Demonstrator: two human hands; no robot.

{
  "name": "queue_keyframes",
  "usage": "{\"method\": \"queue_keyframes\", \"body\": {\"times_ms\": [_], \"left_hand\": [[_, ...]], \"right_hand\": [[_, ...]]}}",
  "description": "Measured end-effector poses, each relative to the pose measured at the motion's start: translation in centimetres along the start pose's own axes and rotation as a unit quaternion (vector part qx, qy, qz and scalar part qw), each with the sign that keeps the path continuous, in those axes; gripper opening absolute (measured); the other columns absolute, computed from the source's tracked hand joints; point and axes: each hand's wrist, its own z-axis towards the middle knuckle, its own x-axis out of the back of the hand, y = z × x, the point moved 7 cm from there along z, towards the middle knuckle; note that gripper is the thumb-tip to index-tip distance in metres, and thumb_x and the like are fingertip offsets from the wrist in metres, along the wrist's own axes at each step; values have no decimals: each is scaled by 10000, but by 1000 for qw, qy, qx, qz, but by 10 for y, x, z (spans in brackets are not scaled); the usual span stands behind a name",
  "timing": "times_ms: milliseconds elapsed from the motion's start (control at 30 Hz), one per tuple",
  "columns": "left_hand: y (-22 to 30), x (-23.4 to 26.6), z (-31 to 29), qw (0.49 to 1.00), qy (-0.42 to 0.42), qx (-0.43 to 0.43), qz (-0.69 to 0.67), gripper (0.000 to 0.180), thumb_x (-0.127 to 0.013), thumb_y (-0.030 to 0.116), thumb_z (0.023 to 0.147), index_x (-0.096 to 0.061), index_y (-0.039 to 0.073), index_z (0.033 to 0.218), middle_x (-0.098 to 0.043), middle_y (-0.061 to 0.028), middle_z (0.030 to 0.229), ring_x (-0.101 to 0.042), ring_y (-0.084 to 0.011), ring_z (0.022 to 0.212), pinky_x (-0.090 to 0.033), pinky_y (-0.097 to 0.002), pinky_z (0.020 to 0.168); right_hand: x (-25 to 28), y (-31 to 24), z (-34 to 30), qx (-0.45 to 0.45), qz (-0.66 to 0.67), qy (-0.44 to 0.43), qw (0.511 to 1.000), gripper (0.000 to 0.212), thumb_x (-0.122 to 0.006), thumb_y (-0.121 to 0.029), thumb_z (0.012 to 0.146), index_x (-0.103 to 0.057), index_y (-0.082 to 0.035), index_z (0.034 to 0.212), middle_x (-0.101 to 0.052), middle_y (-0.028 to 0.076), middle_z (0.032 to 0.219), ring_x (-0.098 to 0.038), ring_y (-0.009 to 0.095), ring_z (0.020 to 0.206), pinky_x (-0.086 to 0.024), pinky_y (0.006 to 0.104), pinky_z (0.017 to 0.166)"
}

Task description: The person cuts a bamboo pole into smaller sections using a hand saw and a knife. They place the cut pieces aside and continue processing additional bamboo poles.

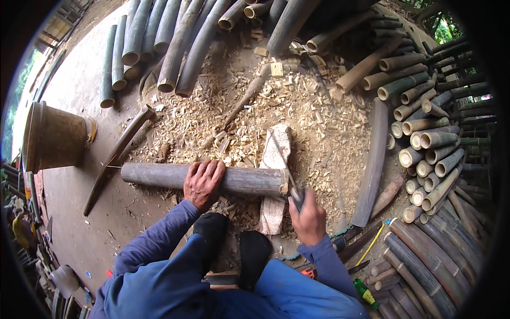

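A dark grey bamboo pole (pixel 249 181) lies crosswise in front of my feet, its right end resting over a pale, rough block (pixel 272 215). My left hand (pixel 204 183) presses down on the pole near its middle, fingers curled over the top. In my right hand (pixel 309 219) is the dark handle of a long, narrow-bladed knife (pixel 297 198), slightly blurred. Its blade slants up and to the left, past the pole's right end and over the block. Whether the edge touches the bamboo, I cannot tell.
Wood chips (pixel 319 133) cover the ground. Bamboo poles (pixel 141 32) lie at the far left, with cut pieces stacked (pixel 435 139) at the right. A bucket (pixel 61 135) and a curved bamboo strip (pixel 114 159) are at the left. A yellow stick (pixel 370 243) lies near right.
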Motion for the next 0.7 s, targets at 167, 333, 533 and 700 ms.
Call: {"method": "queue_keyframes", "body": {"times_ms": [167,333,533,700], "left_hand": [[-8,8,22,982,-165,39,-78,1025,-882,327,600,-411,111,1484,-537,-150,1335,-548,-381,1205,-383,-501,1083],[-40,-15,33,928,-350,35,-120,701,-885,452,536,-652,100,1095,-693,-108,1010,-620,-309,1123,-392,-485,1021],[-33,-12,26,948,-296,38,-113,674,-877,411,535,-653,102,1091,-690,-103,998,-641,-304,1069,-404,-469,1036],[-36,-10,24,957,-263,52,-111,662,-867,379,524,-651,103,1086,-685,-102,1007,-653,-295,1041,-417,-448,1033]], "right_hand": [[17,7,-4,-62,-66,-63,994,344,-649,-194,983,-499,0,1225,-685,218,829,-709,386,669,-557,444,566],[42,-44,-6,189,-13,137,972,439,-669,-265,980,-496,23,1263,-686,208,836,-705,405,678,-558,458,591],[13,-19,8,-22,-78,-86,993,363,-648,-223,984,-467,24,1180,-673,255,842,-683,451,692,-547,483,568],[48,-69,-2,192,-5,108,976,307,-663,-166,974,-461,14,1118,-682,219,847,-694,385,652,-555,428,546]]}}
